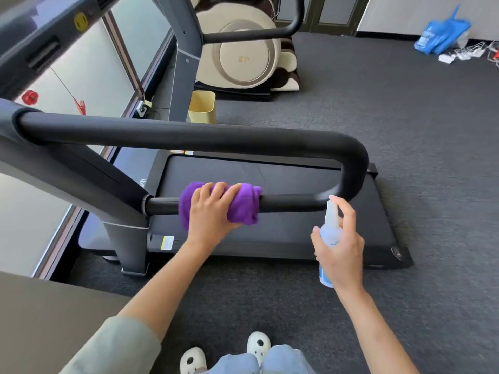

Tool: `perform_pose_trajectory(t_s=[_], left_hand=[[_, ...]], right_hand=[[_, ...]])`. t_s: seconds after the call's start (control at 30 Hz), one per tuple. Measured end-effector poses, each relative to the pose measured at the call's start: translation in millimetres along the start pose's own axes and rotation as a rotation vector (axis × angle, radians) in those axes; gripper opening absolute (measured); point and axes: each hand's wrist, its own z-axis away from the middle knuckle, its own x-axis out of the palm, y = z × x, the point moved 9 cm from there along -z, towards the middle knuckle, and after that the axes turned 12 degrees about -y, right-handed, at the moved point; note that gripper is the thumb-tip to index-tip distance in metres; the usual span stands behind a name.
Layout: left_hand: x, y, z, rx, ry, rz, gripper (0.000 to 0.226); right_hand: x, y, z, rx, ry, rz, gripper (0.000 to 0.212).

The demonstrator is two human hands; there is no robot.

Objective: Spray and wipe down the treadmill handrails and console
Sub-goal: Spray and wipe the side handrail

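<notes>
Console (pixel 40 36) cut off at 10 o'clock; spray bottle (pixel 330 233) label unreadable. Left hand (pixel 213 209) grips purple cloth (pixel 243 203) wrapped round lower handrail (pixel 291 203). Right hand (pixel 340 247) at 4 o'clock grips bottle, forefinger on nozzle.

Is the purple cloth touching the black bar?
Touching. The head view shows the purple cloth wrapped around the lower handrail bar, with the left hand gripping it there.

A dark grey carpeted floor (pixel 405 109) carries a black treadmill (pixel 270 233) with a flat belt deck. Beyond the treadmill's far side stands a pale yellow plastic bin (pixel 202 106), with a cream and brown massage chair (pixel 243 49) behind it. Far right of the treadmill lie a crumpled blue plastic bag (pixel 440 33) and white cables (pixel 464 52).
</notes>
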Motion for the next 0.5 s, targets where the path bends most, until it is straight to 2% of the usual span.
perform_pose_trajectory(t_s=[0.1,0.2,0.27,0.33,0.4,0.43,0.5], left_hand=[[-6,-53,34,-0.282,0.068,0.098,0.072],[-21,-52,63,-0.431,0.249,0.350,0.064],[-24,-54,88,-0.593,0.426,0.700,0.053],[0,-59,113,-0.857,0.601,1.162,0.045],[24,-59,120,-1.028,0.709,1.515,0.057],[33,-59,114,-1.047,0.703,1.620,0.063],[37,-64,99,-1.027,0.691,1.670,0.056]], right_hand=[[13,-3,-2,-0.011,-0.044,-0.006,0.064],[29,-8,-4,-0.044,-0.082,-0.008,0.066],[37,-11,-6,-0.067,-0.101,-0.001,0.067],[45,-12,-8,-0.081,-0.127,0.001,0.067],[50,-11,-10,-0.084,-0.151,0.002,0.068],[53,-10,-10,-0.087,-0.161,0.005,0.068],[57,-8,-10,-0.088,-0.179,0.018,0.068]])
